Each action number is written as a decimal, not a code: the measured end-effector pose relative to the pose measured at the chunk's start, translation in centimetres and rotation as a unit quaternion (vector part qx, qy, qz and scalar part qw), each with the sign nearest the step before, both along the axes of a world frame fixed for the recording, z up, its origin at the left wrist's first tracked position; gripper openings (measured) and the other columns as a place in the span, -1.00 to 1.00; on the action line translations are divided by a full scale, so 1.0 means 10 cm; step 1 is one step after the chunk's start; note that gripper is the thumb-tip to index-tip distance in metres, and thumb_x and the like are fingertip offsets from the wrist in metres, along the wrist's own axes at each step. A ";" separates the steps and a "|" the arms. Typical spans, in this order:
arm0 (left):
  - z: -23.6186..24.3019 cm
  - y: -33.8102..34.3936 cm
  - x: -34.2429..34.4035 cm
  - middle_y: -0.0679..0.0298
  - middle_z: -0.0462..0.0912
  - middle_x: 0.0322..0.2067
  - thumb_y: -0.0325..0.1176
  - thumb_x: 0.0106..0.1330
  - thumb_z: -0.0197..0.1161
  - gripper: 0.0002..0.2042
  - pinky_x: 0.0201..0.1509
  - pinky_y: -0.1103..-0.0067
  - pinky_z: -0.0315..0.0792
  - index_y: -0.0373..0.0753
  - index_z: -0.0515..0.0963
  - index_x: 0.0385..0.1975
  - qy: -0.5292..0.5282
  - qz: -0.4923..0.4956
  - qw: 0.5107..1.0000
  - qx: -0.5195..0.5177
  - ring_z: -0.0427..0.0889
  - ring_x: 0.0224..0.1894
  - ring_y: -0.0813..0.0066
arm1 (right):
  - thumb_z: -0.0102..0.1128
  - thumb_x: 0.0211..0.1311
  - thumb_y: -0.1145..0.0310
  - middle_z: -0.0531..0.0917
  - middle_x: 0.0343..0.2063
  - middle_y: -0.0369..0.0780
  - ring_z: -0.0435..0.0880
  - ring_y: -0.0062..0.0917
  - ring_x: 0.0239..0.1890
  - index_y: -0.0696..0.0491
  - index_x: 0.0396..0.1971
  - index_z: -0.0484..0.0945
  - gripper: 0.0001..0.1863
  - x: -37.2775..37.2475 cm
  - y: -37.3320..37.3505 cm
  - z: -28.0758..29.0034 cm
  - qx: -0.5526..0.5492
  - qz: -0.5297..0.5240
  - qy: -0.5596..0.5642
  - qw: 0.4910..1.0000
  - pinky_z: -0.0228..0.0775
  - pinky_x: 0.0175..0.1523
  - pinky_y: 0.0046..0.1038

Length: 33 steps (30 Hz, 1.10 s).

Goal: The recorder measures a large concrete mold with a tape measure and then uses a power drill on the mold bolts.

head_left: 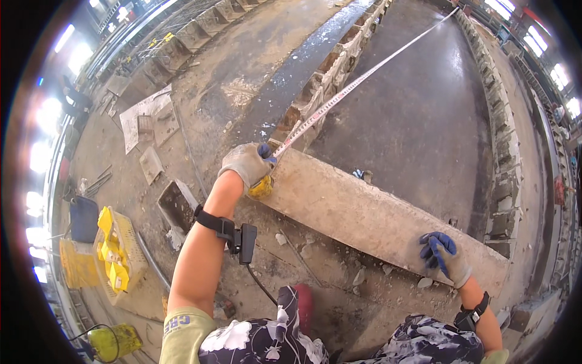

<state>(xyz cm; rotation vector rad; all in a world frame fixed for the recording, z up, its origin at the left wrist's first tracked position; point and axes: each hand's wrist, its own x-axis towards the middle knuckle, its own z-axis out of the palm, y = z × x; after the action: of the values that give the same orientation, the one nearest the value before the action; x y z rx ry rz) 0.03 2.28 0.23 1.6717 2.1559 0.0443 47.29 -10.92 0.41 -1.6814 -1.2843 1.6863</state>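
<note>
My left hand [244, 164], in a grey and blue work glove, is closed on a yellow tape measure [262, 188] at the left end of a long flat board [364, 209]. From that hand the white tape blade [357, 83] stretches away to the far right, above a row of rough blocks and a large dark panel. My right hand [444, 258], gloved alike, is over the right part of the board, palm turned inward. Its fingers are loosely bent and apart, with nothing seen in them. Whether it touches the board I cannot tell.
The dark panel [418, 109] lies beyond the board, edged by a block-lined rim [500, 139]. At the left are a crate [136, 255] with yellow pieces, a blue bin [83, 218], a metal trough [176, 203] and a yellow-green container [115, 341]. Rubble [359, 277] litters the near floor.
</note>
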 end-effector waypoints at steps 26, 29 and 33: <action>-0.03 0.07 -0.06 0.05 0.69 -0.20 -0.09 0.14 0.30 -0.61 -0.05 0.40 0.48 -0.17 0.63 -0.10 -0.023 -0.008 0.999 -0.021 0.66 -0.12 0.14 | 0.01 0.44 0.20 0.62 -0.49 -0.25 0.58 -0.66 -0.51 0.16 -0.18 0.56 -0.69 -0.01 0.06 -0.03 -0.015 -0.028 -0.002 1.000 0.45 -0.45 -0.62; -0.01 0.02 -0.04 0.05 0.70 -0.21 -0.09 0.14 0.29 -0.61 -0.05 0.40 0.49 -0.17 0.63 -0.10 -0.038 -0.007 0.999 0.015 0.66 -0.13 0.13 | 0.02 0.44 0.20 0.62 -0.49 -0.26 0.58 -0.66 -0.51 0.15 -0.17 0.57 -0.69 -0.01 0.03 -0.03 -0.016 -0.038 0.007 0.999 0.45 -0.45 -0.63; -0.01 0.01 -0.01 0.05 0.70 -0.20 -0.10 0.14 0.29 -0.61 -0.04 0.40 0.49 -0.19 0.63 -0.10 -0.042 -0.012 0.999 0.007 0.66 -0.13 0.13 | -0.01 0.45 0.17 0.63 -0.51 -0.24 0.56 -0.66 -0.61 0.14 -0.17 0.56 -0.68 0.00 0.00 -0.04 0.003 -0.039 0.007 0.999 0.41 -0.49 -0.64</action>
<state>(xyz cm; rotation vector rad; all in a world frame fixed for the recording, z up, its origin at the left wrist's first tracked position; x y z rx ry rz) -0.11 2.37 0.15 1.6732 2.0770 0.1200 47.24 -10.88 0.04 -1.6913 -1.2004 1.6447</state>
